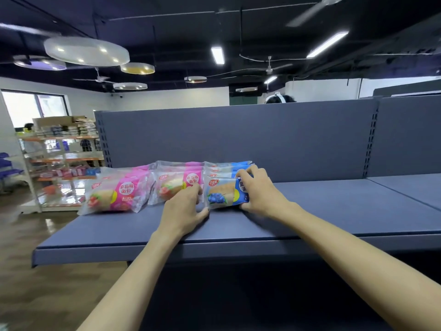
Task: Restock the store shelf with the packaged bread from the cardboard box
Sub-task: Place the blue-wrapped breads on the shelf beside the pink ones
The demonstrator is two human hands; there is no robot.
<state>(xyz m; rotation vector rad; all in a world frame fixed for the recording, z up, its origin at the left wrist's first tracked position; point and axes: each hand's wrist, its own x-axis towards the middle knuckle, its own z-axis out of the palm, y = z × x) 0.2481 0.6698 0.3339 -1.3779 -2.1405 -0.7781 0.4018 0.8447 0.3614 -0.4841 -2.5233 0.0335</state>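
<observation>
step: seat blueberry bread pack (225, 192) in row | R hand (260, 192) fingers grip its R end | L hand (185, 209) fingers relaxed, touching its L edge | tip: square w/ strawberry bread packs (175, 185), push back on shelf (310, 211)

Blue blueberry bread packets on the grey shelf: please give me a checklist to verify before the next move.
1. Right hand grips the front blue blueberry bread packet: ok.
2. Left hand touches the packet's left edge: ok.
3. Blue row sits beside the middle pink strawberry bread row: ok.
4. Free space on the grey metal shelf to the right: ok.
5. Left pink strawberry bread row straight: not ok, it is angled.
6. Cardboard box within reach: cannot tell, not in view.
</observation>
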